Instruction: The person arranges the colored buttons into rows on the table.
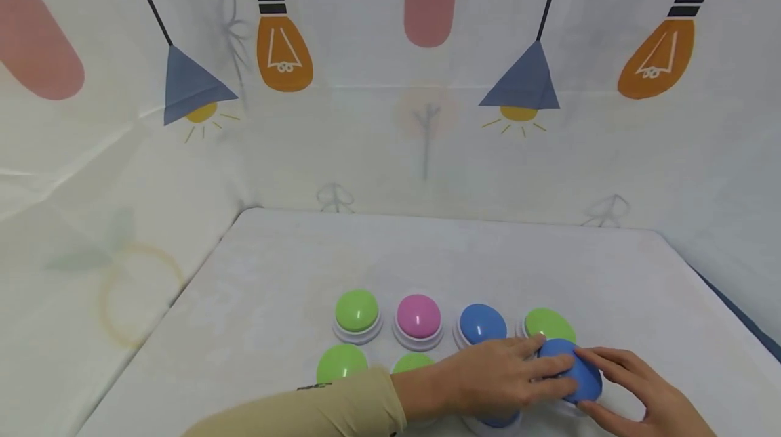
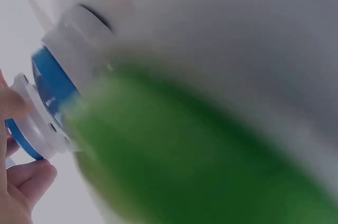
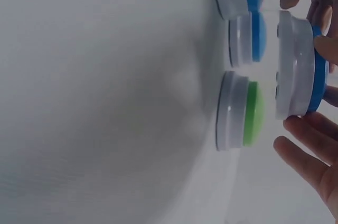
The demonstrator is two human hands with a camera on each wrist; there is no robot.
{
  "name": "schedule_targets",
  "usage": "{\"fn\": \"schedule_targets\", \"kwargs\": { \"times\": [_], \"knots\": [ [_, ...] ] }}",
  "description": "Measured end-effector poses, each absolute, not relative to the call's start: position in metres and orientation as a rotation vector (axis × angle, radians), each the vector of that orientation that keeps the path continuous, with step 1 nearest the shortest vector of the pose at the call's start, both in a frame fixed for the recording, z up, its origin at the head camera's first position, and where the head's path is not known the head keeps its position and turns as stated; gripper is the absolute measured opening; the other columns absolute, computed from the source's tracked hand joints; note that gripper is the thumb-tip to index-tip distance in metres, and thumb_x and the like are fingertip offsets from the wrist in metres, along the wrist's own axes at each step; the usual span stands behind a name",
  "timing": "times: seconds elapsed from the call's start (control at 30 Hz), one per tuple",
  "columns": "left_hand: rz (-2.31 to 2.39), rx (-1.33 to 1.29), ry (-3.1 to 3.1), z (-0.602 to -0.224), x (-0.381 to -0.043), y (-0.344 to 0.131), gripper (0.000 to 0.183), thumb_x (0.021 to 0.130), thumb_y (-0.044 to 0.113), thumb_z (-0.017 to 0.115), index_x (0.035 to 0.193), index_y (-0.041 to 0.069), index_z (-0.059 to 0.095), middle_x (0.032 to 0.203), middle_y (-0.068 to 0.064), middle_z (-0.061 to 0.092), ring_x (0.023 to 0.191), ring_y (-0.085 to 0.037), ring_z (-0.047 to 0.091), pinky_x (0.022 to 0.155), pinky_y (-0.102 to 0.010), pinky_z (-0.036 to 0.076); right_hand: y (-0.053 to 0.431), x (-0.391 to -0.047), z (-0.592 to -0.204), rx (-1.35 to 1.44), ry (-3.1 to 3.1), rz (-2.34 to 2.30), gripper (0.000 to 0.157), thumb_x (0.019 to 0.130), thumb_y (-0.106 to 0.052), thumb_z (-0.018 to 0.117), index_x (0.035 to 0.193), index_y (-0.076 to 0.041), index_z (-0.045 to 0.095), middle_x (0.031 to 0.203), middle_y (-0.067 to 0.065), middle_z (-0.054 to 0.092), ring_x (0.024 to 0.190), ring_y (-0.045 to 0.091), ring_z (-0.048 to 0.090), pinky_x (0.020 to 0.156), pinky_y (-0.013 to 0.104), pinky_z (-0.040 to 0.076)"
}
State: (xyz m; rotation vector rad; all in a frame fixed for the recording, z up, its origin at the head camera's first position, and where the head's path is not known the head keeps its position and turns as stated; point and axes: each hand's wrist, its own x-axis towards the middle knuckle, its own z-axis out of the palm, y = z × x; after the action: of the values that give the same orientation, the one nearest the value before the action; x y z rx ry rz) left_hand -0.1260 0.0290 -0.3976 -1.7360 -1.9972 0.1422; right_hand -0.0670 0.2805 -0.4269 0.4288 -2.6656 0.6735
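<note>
A push button with a blue dome point(image 1: 588, 379) and a white base is raised off the table. In the right wrist view its base point(image 3: 293, 65) is apart from the tabletop. My right hand point(image 1: 647, 393) pinches its rim from the right between thumb and fingers. My left hand point(image 1: 494, 376) reaches across from the left, its nearly straight fingers resting on the blue dome. The left thumb is hidden in the head view. Behind the raised button stands a green button point(image 1: 551, 324). Close to the left wrist camera, a large green shape point(image 2: 174, 150) is blurred.
Further buttons stand in rows: a green one point(image 1: 356, 311), a pink one point(image 1: 418, 317), a blue one point(image 1: 482, 324) and several nearer ones, partly under the left forearm. The white tabletop point(image 1: 403, 247) ends at a patterned cloth backdrop point(image 1: 366, 146).
</note>
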Motion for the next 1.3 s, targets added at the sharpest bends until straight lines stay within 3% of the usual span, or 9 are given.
{"fn": "schedule_targets", "kwargs": {
  "times": [0.23, 0.4, 0.53, 0.63, 0.77, 0.87, 1.0, 1.3],
  "knots": [
    [0.217, -1.775, -2.011, -0.402, -0.112, 0.034, 0.043, 0.108, 0.031, 0.035, 0.147, 0.018, 0.045, 0.151, -0.001, 0.045, 0.122, -0.016, 0.058, 0.118, -0.030, 0.027, 0.291, -0.060, -0.447, 0.417, -2.680, 0.627, 0.070, 0.061, -0.025, 0.094, 0.125, -0.024, 0.067, 0.114, -0.020, 0.053, 0.093, -0.016, 0.052, 0.069, 0.000, 0.041],
    [0.292, -1.782, -1.971, -0.407, -0.106, 0.036, 0.042, 0.108, 0.028, 0.032, 0.146, 0.018, 0.046, 0.147, 0.001, 0.047, 0.121, -0.010, 0.055, 0.117, -0.029, 0.031, 0.308, -0.062, -0.459, 0.451, -2.858, 0.549, 0.061, 0.071, -0.036, 0.087, 0.128, -0.028, 0.065, 0.117, -0.013, 0.054, 0.096, -0.018, 0.048, 0.065, 0.013, 0.049],
    [0.304, -1.803, -2.020, -0.411, -0.103, 0.035, 0.043, 0.107, 0.032, 0.033, 0.147, 0.020, 0.044, 0.147, 0.001, 0.045, 0.121, -0.012, 0.055, 0.113, -0.026, 0.035, 0.324, -0.067, -0.470, 0.675, -2.919, 0.588, 0.066, 0.079, -0.031, 0.082, 0.139, -0.035, 0.054, 0.127, -0.023, 0.045, 0.102, -0.018, 0.046, 0.065, 0.016, 0.050],
    [0.352, -1.847, -2.125, -0.413, -0.100, 0.035, 0.053, 0.106, 0.044, 0.034, 0.153, 0.020, 0.035, 0.156, -0.001, 0.036, 0.128, -0.018, 0.052, 0.115, -0.028, 0.033, 0.333, -0.071, -0.478, 0.880, -2.884, 0.636, 0.078, 0.081, -0.021, 0.080, 0.147, -0.039, 0.042, 0.133, -0.032, 0.036, 0.110, -0.018, 0.044, 0.067, 0.015, 0.049],
    [0.474, -1.892, -2.280, -0.416, -0.098, 0.036, 0.073, 0.101, 0.062, 0.032, 0.160, 0.022, 0.015, 0.166, -0.002, 0.015, 0.145, -0.021, 0.033, 0.119, -0.037, 0.025, 0.336, -0.072, -0.489, 0.984, -2.849, 0.735, 0.087, 0.082, -0.015, 0.079, 0.151, -0.040, 0.033, 0.137, -0.035, 0.030, 0.115, -0.019, 0.040, 0.068, 0.017, 0.052],
    [0.501, -1.889, -2.310, -0.417, -0.097, 0.036, 0.079, 0.098, 0.067, 0.032, 0.160, 0.023, 0.009, 0.167, -0.002, 0.008, 0.148, -0.022, 0.026, 0.120, -0.043, 0.022, 0.336, -0.071, -0.494, 0.962, -2.884, 0.819, 0.086, 0.085, -0.015, 0.077, 0.151, -0.044, 0.030, 0.137, -0.037, 0.028, 0.115, -0.021, 0.038, 0.069, 0.019, 0.053],
    [0.474, -1.867, -2.294, -0.417, -0.097, 0.034, 0.078, 0.098, 0.067, 0.032, 0.160, 0.024, 0.012, 0.167, -0.001, 0.011, 0.147, -0.023, 0.027, 0.119, -0.045, 0.024, 0.332, -0.069, -0.496, 0.884, -2.927, 0.838, 0.085, 0.086, -0.020, 0.077, 0.149, -0.050, 0.027, 0.135, -0.039, 0.026, 0.114, -0.024, 0.035, 0.070, 0.019, 0.054],
    [0.484, -1.861, -2.307, -0.419, -0.096, 0.033, 0.079, 0.098, 0.067, 0.032, 0.160, 0.024, 0.008, 0.167, -0.001, 0.008, 0.148, -0.022, 0.025, 0.117, -0.042, 0.027, 0.324, -0.065, -0.495, 0.860, -2.857, 0.857, 0.087, 0.081, -0.018, 0.081, 0.147, -0.047, 0.031, 0.135, -0.038, 0.027, 0.115, -0.024, 0.034, 0.067, 0.021, 0.054]
  ]
}}
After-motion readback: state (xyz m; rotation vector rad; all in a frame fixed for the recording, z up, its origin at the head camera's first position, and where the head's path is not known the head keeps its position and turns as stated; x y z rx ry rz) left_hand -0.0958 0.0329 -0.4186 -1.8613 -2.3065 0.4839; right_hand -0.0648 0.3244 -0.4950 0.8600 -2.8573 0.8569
